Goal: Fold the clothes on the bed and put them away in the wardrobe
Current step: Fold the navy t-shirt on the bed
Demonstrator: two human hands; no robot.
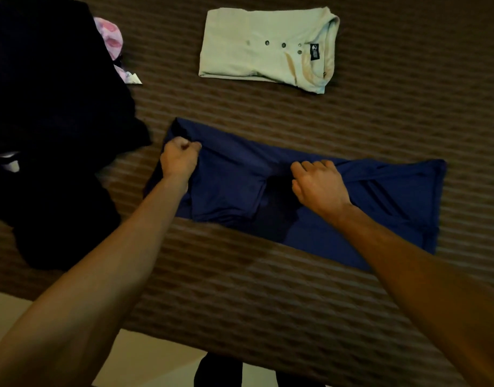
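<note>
Head view: one folded pale shirt (265,48), one blue garment (337,208); left hand (178,159) fingers pinch it, right hand (319,185) fingers curl on it.

both hands (179,160) gripping blue shirt (351,208), bed (268,303)

Dim, warm indoor light, source unclear. Dark clothes pile (44,107) at left is crushed to near black, no detail. Soft shadow under the right hand (318,182) on the blue garment (379,196). Slight motion blur on the bedspread (268,289); wide-angle bending at edges. No glare.
</note>
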